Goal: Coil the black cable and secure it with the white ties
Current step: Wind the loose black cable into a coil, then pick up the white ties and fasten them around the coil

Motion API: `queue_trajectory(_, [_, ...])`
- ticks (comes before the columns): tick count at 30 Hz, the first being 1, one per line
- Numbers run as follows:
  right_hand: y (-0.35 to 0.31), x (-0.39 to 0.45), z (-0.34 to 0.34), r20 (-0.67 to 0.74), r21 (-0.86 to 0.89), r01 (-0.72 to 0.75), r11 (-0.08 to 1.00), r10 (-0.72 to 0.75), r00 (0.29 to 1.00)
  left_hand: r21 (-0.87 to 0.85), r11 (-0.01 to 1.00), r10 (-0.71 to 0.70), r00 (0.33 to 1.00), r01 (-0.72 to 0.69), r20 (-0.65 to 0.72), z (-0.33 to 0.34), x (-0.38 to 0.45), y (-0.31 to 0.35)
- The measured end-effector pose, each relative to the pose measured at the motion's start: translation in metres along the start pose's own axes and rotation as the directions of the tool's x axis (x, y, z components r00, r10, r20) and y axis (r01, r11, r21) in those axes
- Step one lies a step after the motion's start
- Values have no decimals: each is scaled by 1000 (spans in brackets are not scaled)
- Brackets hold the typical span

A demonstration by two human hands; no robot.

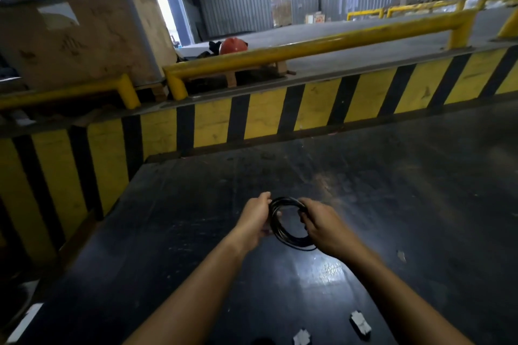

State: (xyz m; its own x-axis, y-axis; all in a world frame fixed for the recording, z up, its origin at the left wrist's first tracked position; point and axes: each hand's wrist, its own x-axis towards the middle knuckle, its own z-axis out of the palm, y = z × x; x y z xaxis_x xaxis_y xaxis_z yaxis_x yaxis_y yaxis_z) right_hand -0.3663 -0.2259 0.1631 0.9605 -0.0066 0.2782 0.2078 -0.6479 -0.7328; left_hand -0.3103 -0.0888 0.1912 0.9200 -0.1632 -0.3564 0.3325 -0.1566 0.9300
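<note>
The black cable (291, 238) is wound into a round coil of several loops, held just above the dark table (420, 204). My left hand (253, 220) grips the coil's left side, fingers curled around the strands. My right hand (325, 225) holds the coil's right side. Two small bundles of white ties lie on the table near its front edge: one white tie bundle (360, 324) to the right and another white tie bundle (302, 337) to its left, both between my forearms and apart from the coil.
A yellow and black striped barrier (280, 112) borders the table's far and left sides. Behind it run yellow guard rails (308, 46), with a large wooden crate (84, 33) at back left and a red hard hat (233, 45). A small scrap (401, 255) lies right.
</note>
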Motion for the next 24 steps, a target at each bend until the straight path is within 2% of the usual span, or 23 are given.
queue_trajectory(2, [7,-5,8,78,-58,-12,998,17,997,234,967,89,995,-100,54,-3,-3,-7])
queue_trajectory(4, [11,-13,19,148,-79,3,997,8,989,436,877,178,980,-200,91,0,-5,-20])
queue_trajectory(7, [14,-23,35,218,-63,-6,998,20,976,617,739,339,941,-272,9,8,-8,-51])
queue_trajectory(11, [30,-38,50,292,-37,-108,993,114,950,616,720,427,904,-322,-28,13,-5,-86])
queue_trajectory(17, [59,-58,42,449,126,-249,960,169,877,572,752,395,919,-328,8,15,8,-113])
queue_trajectory(19, [81,-63,33,399,161,-361,919,274,875,568,764,385,923,-305,-23,10,13,-116])
queue_trajectory(20, [96,-65,31,332,129,-403,906,343,879,571,768,377,925,-291,-35,6,16,-117])
queue_trajectory(22, [128,-72,27,214,-89,-461,883,469,857,570,778,354,934,-264,-50,0,20,-117])
queue_trajectory(24, [153,-82,26,232,-311,-516,798,591,773,570,783,338,940,-250,-52,-1,24,-116])
